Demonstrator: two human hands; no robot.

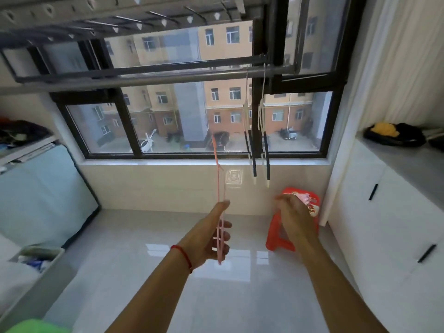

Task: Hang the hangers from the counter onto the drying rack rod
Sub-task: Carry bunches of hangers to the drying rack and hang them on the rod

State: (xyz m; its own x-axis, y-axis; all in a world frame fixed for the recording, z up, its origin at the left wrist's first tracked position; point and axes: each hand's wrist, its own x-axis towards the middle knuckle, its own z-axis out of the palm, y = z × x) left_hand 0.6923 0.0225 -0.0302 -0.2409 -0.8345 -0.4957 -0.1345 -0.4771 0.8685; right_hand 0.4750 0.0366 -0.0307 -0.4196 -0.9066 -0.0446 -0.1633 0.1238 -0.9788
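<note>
L hand (211, 236) grips the lower part of a pink hanger (219, 200), fingers curled round it, thumb up along the side. Hanger stands near upright, edge-on to the camera; its hook end is up above the grip, level w/ the window sill area, well below the rod (156, 79). R hand (294, 212) is just beside to the right, empty, fingers loosely out, nothing pinched.

Two hangers (257, 131) already hang on the rod, up and to the right of the grip.

Step in hand, as I judge it: lift the pink one and hook it on. To do it well: keep the grip low and firm so the top doesn't swing, raise straight up, turn the hook to face the rod, drop it over just left of the hung pair w/o knocking them. R hand can steady the hook. Red stool (278, 234) sits on the floor below the r hand.
</note>
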